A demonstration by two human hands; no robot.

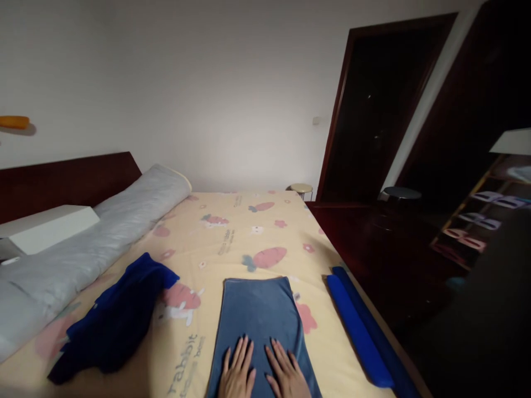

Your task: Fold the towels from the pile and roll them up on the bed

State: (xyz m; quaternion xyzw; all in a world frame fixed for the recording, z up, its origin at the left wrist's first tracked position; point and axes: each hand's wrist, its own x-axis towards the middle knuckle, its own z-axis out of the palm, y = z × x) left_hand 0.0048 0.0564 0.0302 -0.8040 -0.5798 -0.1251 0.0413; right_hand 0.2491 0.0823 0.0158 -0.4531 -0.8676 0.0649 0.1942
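Grey-blue, smooth-looking fabric makes up the flat, roughly rectangular cloth [259, 309] that lies spread on the bed [228, 215], its short far edge pointing toward the bed's far edge and its lower part running out of view at the bottom. Both of the person's hands rest palm down on this cloth, side by side and apart, with a bare strip of it showing between them. The left hand [237, 370] has its grip laid flat, fingers extended and slightly parted, thumb angled inward; nothing is pinched in it. The right hand [287, 373] matches it, its grip flat and a little spread, thumb turned toward the left hand, likewise pinching nothing.

The bed wears a pale yellow sheet printed with pink carrots, flowers and rabbit lettering. Along its right edge lie two long, narrow strips of folded or rolled fabric, touching or nearly so: a bright blue strip [359, 331] on the inner side and a dark blue strip [377, 331] nearer the edge. Left of the grey-blue cloth, well apart from it, sits a crumpled deep blue cloth [120, 320], much of it in shadow. Beyond that, a thick grey rolled quilt [112, 226] stretches along the headboard edge to the bed's far left corner, with a white box-shaped object [58, 226] between it and the dark wooden headboard [70, 177].
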